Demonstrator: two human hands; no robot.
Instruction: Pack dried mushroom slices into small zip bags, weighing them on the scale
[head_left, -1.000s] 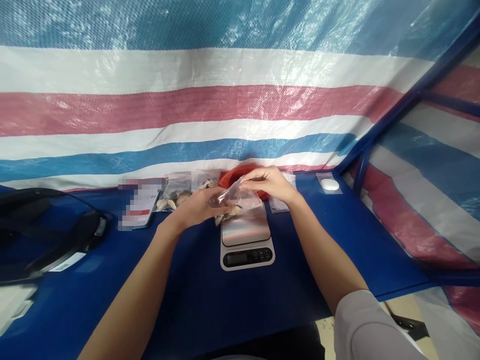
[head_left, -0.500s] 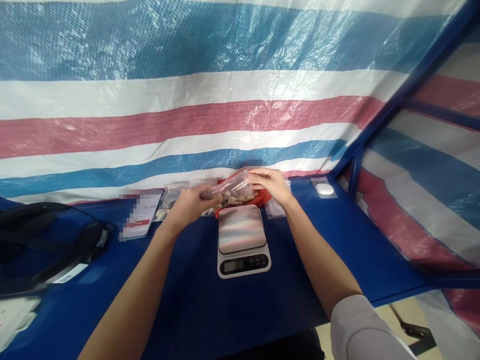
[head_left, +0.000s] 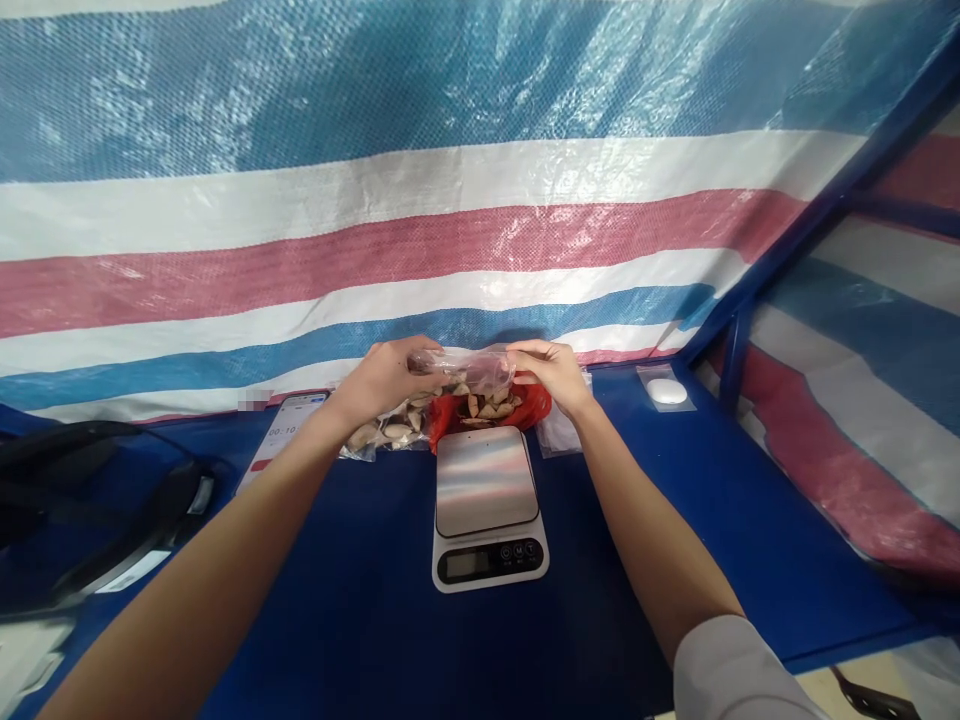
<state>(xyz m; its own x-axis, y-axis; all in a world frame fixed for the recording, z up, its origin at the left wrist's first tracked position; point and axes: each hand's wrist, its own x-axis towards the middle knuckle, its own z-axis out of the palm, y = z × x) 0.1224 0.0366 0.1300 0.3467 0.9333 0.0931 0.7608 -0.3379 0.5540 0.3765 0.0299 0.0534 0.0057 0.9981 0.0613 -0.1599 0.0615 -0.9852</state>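
A clear plastic bag is stretched between my two hands, above a red bag of pale brown dried slices. My left hand pinches the bag's left side, and my right hand grips its right end with thumb and fingers. Directly in front of the red bag stands a white kitchen scale with a shiny metal plate and a dark display; nothing lies on the plate. Beside my left hand are filled clear bags of similar slices, partly covered by that hand.
A phone showing a timer lies left, partly behind my left forearm. Farther left sits a black headset. Flat clear bags lie right of the red bag. A white oval object rests on a small bag. Striped sheeting hangs behind.
The clear bag is now level and held wider between my hands, with more of the red bag and slices exposed. The view has shifted slightly.
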